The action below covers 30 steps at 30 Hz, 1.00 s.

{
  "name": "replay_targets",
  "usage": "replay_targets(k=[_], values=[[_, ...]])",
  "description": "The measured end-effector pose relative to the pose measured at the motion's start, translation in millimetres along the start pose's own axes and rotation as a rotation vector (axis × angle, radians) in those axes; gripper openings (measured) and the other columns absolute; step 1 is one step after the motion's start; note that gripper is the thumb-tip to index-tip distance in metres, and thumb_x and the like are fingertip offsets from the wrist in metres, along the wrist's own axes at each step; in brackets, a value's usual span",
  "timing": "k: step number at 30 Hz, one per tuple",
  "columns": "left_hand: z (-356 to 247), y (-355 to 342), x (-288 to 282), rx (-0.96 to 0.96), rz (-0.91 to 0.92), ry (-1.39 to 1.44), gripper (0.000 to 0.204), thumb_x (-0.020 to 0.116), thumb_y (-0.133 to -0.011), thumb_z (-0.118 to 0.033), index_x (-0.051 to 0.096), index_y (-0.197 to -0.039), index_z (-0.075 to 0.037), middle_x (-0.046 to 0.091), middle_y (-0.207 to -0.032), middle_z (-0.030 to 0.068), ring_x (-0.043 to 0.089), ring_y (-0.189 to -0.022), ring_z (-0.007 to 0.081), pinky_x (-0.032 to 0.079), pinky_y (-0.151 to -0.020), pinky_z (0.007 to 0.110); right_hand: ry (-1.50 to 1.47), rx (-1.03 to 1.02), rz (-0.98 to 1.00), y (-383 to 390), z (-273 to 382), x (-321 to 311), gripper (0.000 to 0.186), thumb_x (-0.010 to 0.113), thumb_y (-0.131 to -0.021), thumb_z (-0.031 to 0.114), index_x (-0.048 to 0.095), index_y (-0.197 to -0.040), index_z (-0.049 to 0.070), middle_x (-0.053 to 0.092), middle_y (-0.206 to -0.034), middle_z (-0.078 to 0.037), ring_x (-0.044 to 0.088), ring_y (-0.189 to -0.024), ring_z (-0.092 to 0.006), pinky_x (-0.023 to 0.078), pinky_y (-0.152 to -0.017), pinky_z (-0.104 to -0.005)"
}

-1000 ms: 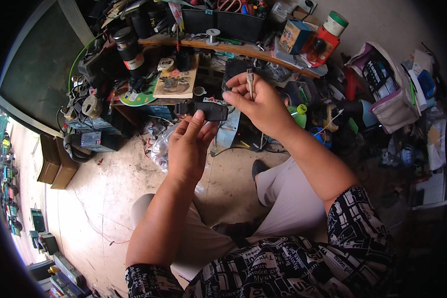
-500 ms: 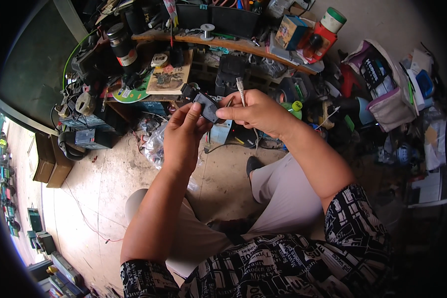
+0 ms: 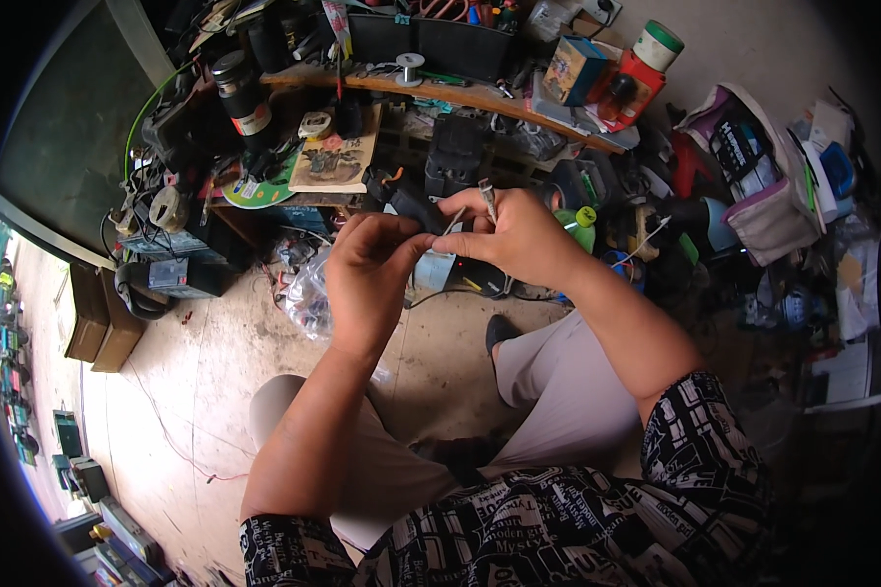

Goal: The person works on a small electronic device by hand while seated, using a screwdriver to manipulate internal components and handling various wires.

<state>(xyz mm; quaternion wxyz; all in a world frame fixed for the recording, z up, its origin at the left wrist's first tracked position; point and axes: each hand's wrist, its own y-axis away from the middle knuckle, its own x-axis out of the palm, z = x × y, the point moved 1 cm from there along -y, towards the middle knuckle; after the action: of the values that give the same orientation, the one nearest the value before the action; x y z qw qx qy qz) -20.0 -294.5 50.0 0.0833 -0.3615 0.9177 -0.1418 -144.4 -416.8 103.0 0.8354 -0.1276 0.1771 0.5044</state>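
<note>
My two hands meet at chest height over the floor. The fingers of my left hand point(image 3: 370, 279) are curled, with thumb and fingertips pressed together against a small black boxy device point(image 3: 413, 203), which shows just beyond them; its lower part is hidden. My right hand point(image 3: 524, 235) is closed around a light grey cable, its metal-tipped plug point(image 3: 487, 188) sticking up between the fingers. My right thumb and a fingertip reach to the left fingertips. Whatever fine piece lies between these fingertips is too small to make out.
Ahead stands a cluttered wooden bench point(image 3: 470, 93) with a solder spool point(image 3: 410, 68), a book point(image 3: 335, 161) and a thermos point(image 3: 237, 93). A green-capped bottle point(image 3: 582, 225) and an open grey bag point(image 3: 768, 196) are at right. A clear plastic bag point(image 3: 308, 298) lies on the floor.
The device has turned and now sits farther behind my fingers. My left hand has curled inward, and my right hand with the cable plug has shifted slightly right and nearer.
</note>
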Motion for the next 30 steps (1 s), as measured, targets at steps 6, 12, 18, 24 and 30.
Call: replay_targets(k=[6, 12, 18, 24, 30], values=[[-20, 1, 0, 0.112, -0.018, -0.257, 0.009, 0.070, -0.076, -0.002, 0.064, -0.083, 0.001, 0.062, -0.080, 0.0095, 0.061, -0.069, 0.0175, 0.049, -0.062, 0.027, 0.216, 0.016, -0.135, 4, 0, 3, 0.037, 0.077, -0.075, 0.020, 0.063, -0.102, -0.002, 0.046, -0.053, 0.003, 0.038, -0.050, -0.0042, 0.031, -0.047, -0.0241], [-23, -2, -3, 0.407, 0.021, -0.470, 0.009, 0.065, -0.079, 0.003, 0.061, -0.087, 0.001, 0.062, -0.084, 0.0092, 0.062, -0.070, 0.0174, 0.049, -0.063, 0.028, 0.168, 0.003, -0.157, 4, 5, 7, 0.033, 0.075, -0.077, 0.020, 0.063, -0.099, -0.002, 0.047, -0.054, 0.003, 0.038, -0.050, -0.0031, 0.030, -0.046, -0.0235], [-7, -1, -5, -0.185, 0.034, 0.228, 0.008, 0.062, -0.087, -0.006, 0.058, -0.085, 0.001, 0.058, -0.075, 0.0015, 0.053, -0.066, 0.0088, 0.043, -0.060, 0.022, 0.023, 0.034, -0.070, 3, 8, 2, 0.027, 0.073, -0.077, 0.018, 0.062, -0.091, -0.002, 0.066, -0.076, -0.005, 0.054, -0.063, -0.0060, 0.045, -0.059, -0.0236], [-2, -3, -4, -0.265, -0.005, 0.347, 0.013, 0.064, -0.087, -0.012, 0.062, -0.092, 0.001, 0.060, -0.078, -0.0001, 0.053, -0.070, 0.0065, 0.045, -0.068, 0.020, -0.213, 0.089, 0.017, -3, -2, 5, 0.021, 0.067, -0.083, 0.013, 0.060, -0.093, -0.004, 0.066, -0.081, -0.005, 0.057, -0.071, -0.0065, 0.046, -0.064, -0.0221], [-2, -4, -5, -0.365, 0.002, 0.445, 0.009, 0.065, -0.086, -0.013, 0.061, -0.090, -0.005, 0.058, -0.081, -0.0028, 0.053, -0.073, 0.0049, 0.046, -0.068, 0.020, -0.227, 0.109, 0.036, -3, -3, 7, 0.021, 0.066, -0.084, 0.014, 0.060, -0.093, -0.004, 0.065, -0.080, -0.004, 0.058, -0.071, -0.0061, 0.045, -0.064, -0.0212]])
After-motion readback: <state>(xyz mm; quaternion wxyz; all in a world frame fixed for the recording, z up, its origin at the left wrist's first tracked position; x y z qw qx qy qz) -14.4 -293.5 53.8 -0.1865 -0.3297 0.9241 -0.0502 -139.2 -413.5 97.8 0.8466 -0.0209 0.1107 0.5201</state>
